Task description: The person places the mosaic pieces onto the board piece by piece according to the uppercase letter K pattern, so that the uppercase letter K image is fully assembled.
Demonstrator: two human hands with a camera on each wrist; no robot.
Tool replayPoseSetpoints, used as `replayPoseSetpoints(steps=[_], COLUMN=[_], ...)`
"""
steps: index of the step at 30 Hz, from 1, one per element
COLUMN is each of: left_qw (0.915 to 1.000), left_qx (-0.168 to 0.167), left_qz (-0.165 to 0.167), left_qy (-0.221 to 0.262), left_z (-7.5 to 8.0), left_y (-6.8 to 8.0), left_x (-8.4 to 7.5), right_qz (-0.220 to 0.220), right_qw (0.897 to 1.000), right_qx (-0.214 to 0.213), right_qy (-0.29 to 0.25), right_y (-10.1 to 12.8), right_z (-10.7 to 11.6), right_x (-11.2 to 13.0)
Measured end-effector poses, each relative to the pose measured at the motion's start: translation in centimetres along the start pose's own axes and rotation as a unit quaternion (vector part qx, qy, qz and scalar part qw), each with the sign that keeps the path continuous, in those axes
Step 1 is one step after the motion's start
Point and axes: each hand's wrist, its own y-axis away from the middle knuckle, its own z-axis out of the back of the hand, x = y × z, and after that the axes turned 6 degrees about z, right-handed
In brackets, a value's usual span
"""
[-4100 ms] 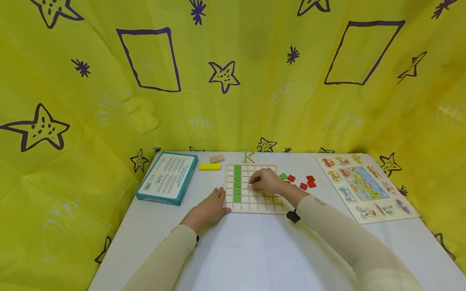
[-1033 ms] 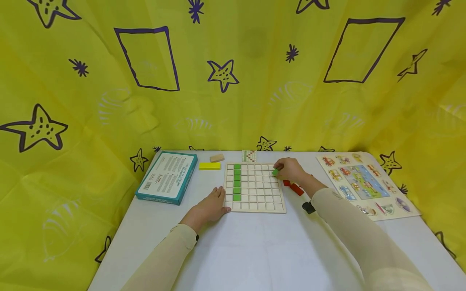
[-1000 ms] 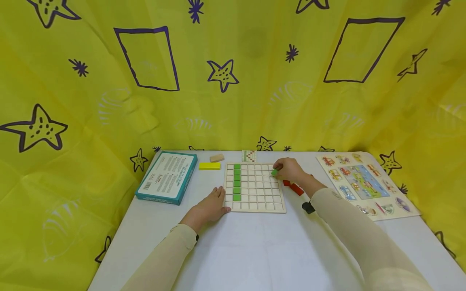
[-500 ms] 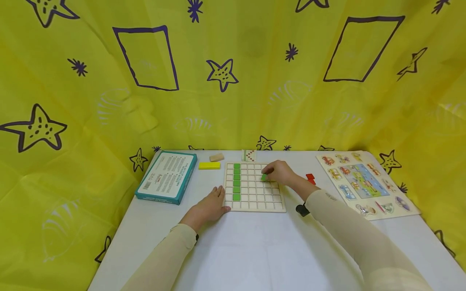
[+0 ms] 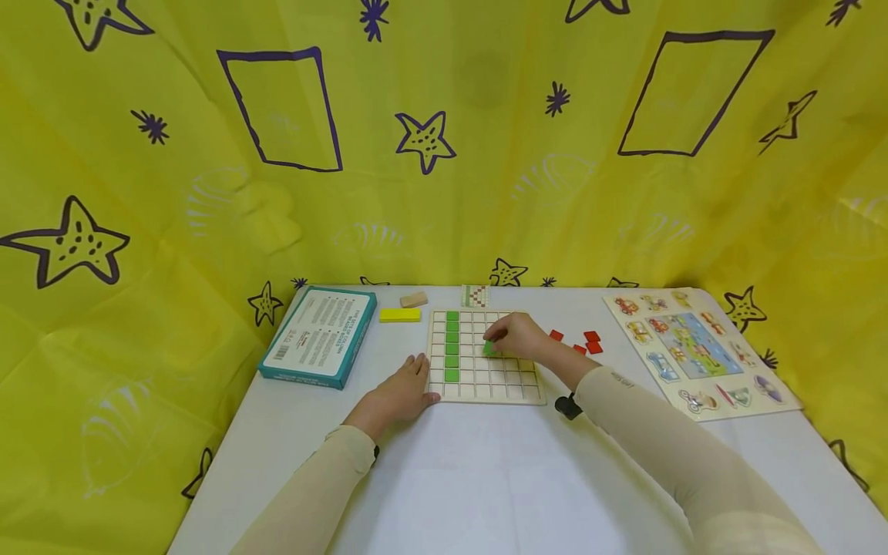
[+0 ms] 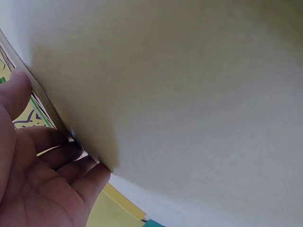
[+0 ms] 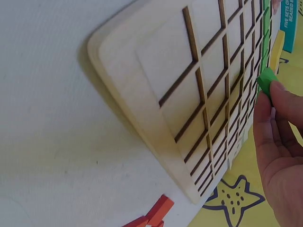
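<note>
A wooden grid board (image 5: 486, 399) lies on the white table, with several green square tiles (image 5: 452, 349) in a column near its left side. My right hand (image 5: 516, 339) pinches another green tile (image 7: 267, 79) between thumb and fingertips, over the middle of the board. In the right wrist view that tile is tilted, close over the grid. My left hand (image 5: 398, 393) rests at the board's left edge, fingers fairly straight along it and thumb by the near corner. The left wrist view shows fingertips (image 6: 102, 172) against the edge.
Several red tiles (image 5: 592, 341) lie right of the board. A yellow block (image 5: 399, 315), a plain wooden block (image 5: 414, 299) and a pattern card (image 5: 475, 295) sit behind it. A teal-edged box (image 5: 319, 336) is at left, a picture puzzle (image 5: 701, 351) at right.
My right hand has gone from the board to the right, picked up a green tile and carried it back left over the middle of the grid. The left hand has stayed put.
</note>
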Motion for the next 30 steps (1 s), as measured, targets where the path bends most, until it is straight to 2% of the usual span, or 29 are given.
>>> replayPoseSetpoints(steps=[7, 16, 30], left_qw=[1.0, 1.0, 0.9999], left_qx=[0.003, 0.004, -0.003], left_qz=[-0.002, 0.001, -0.011], left_qy=[-0.005, 0.0, 0.006], left_z=[0.1, 0.2, 0.0], left_y=[-0.1, 0.0, -0.1], left_x=[0.0, 0.0, 0.2], right_qz=[0.015, 0.021, 0.071], right_qw=[1.0, 0.999, 0.995], right_qx=[0.012, 0.03, 0.065], right_qy=[-0.01, -0.014, -0.009], right_y=[-0.1, 0.3, 0.4], right_z=[-0.8, -1.8, -3.9], right_x=[0.4, 2.1, 3.5])
